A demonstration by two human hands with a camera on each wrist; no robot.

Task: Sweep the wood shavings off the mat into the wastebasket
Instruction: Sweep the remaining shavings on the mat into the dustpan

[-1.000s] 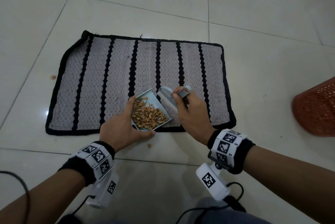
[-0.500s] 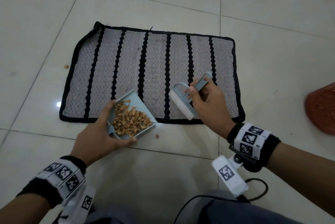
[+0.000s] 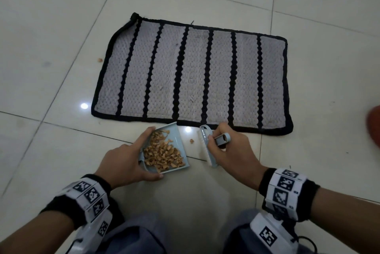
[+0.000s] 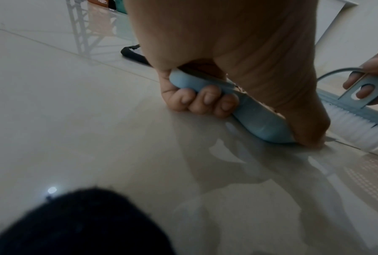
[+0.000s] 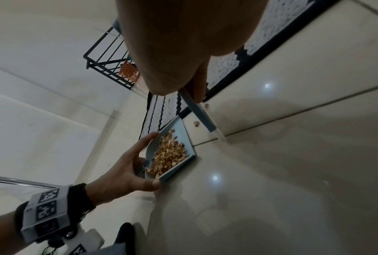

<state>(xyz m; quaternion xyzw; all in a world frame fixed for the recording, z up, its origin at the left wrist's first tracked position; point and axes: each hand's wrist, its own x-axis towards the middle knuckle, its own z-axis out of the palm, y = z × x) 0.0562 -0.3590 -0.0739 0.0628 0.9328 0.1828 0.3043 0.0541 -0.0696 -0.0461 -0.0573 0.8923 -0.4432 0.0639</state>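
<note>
Two hands at work on a tiled floor: the left hand (image 3: 125, 161) grips one dustpan (image 3: 176, 138) heaped with shavings (image 3: 162, 154); the right hand (image 3: 230, 151) is closed round one brush (image 3: 206, 146).

Pan and brush sit just off the mat's (image 3: 193, 76) near edge, one stray shaving (image 3: 191, 140) between them, another (image 3: 100, 60) left of the mat. The wastebasket (image 3: 374, 128) shows at far right in the head view only; the left-wrist view alone shows fingers (image 4: 205, 101) curled under the pan.

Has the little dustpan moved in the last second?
Yes. The dustpan was over the mat's near edge; it now sits off the mat on the floor tiles, nearer the person.
</note>
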